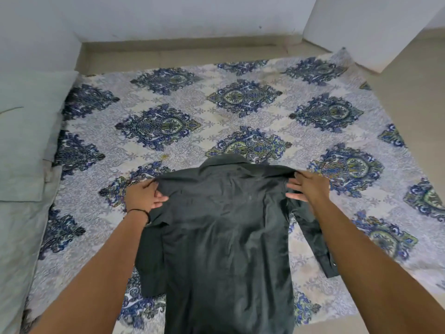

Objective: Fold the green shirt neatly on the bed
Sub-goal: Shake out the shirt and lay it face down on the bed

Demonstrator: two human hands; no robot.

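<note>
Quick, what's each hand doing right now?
Left hand: pinching the green shirt at its shoulder.
Right hand: pinching the shirt's other shoulder.

The green shirt (224, 237) is a thin woven cloth. It's dark and mostly matt, with only a faint sheen where the light catches it, and it's full of soft creases, nothing crisp about it. The bedsheet (199, 121) under it is printed cloth, matt, a bit rumpled and kind of cottony looking. The pillow (26, 131) at the side is plain pale cloth, also matt, smooth apart from a fold or two. The wall (168, 15) behind is painted plaster with a flat finish and a few scuffs and specks. The floor (409, 75) looks like smooth beige tile or stone — low sheen, can't tell which. The wristband (142, 212) is a thin black cord, matt.
</note>
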